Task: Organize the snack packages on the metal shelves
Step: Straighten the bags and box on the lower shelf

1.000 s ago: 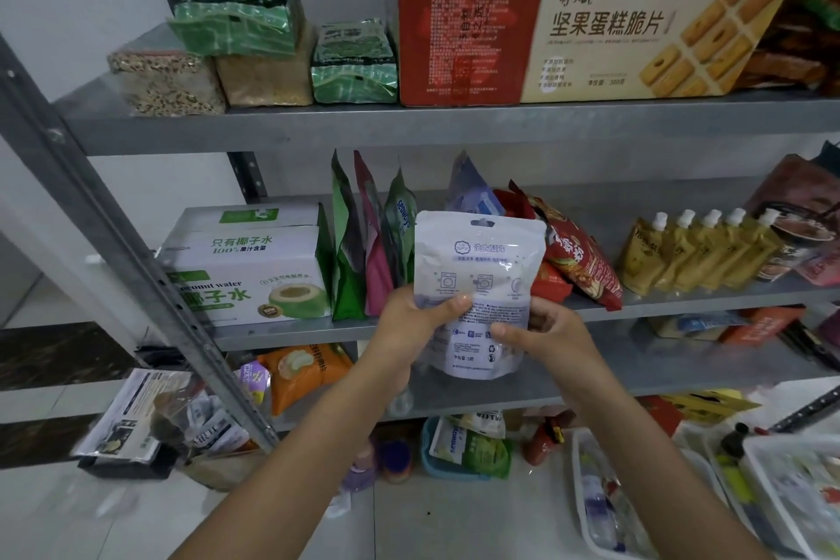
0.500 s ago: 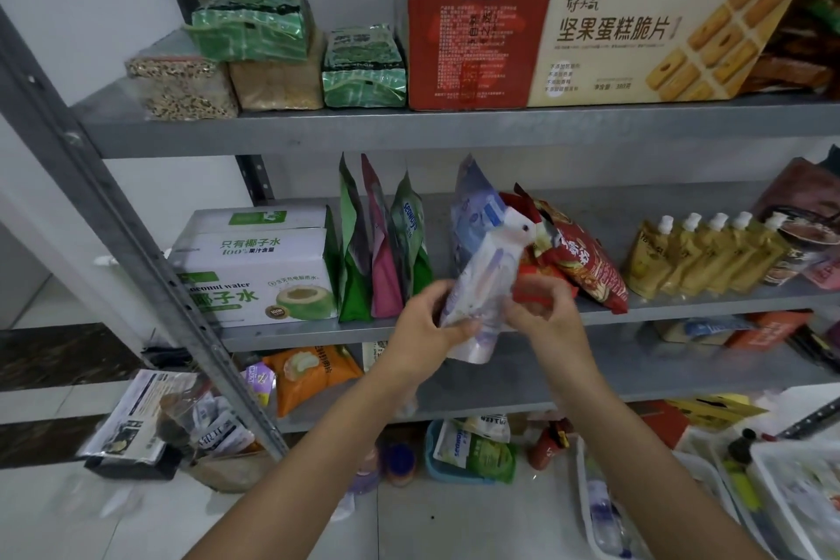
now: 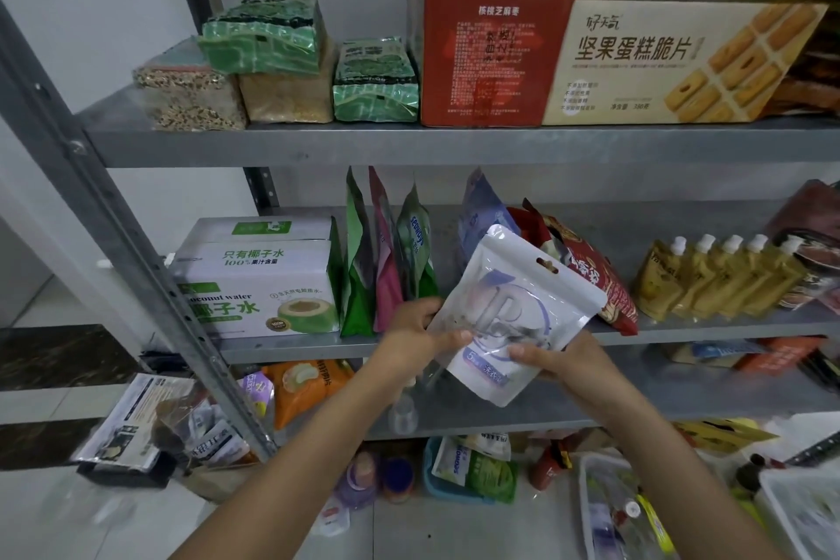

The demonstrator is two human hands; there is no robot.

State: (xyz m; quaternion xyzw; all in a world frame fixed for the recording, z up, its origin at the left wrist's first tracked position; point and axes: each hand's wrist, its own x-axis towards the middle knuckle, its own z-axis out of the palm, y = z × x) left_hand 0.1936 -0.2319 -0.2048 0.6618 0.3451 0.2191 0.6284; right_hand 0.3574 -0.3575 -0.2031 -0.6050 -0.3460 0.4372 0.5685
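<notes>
The person is holding a white pouch (image 3: 522, 286) in front of the middle shelf (image 3: 727, 327), off the metal and tipped so its hang-hole corner is leaning right. The left hand (image 3: 411, 334) is pinching the pouch's lower left edge, thumb on the printed face and fingers behind. The right hand (image 3: 563, 361) is gripping the bottom corner the same way, thumb on top. With the front turned up toward the person, I'd guess they are reading it or squaring it up before slotting it in.

A likely spot is sitting just behind it: the narrow gap between the upright green and pink pouches (image 3: 363, 268) and the slumping red snack bag (image 3: 591, 282). Those pouches are standing on edge, braced by the coconut water carton (image 3: 254, 282), which is saving room. A row of spouted yellow pouches (image 3: 709, 277) is leaning further right.

The shelving is plain grey metal against a pale wall, with a long biscuit box (image 3: 659, 55) lying on the top shelf (image 3: 409, 146). On the light tiled floor, a blue basket (image 3: 454, 482) and loose packets are waiting.
</notes>
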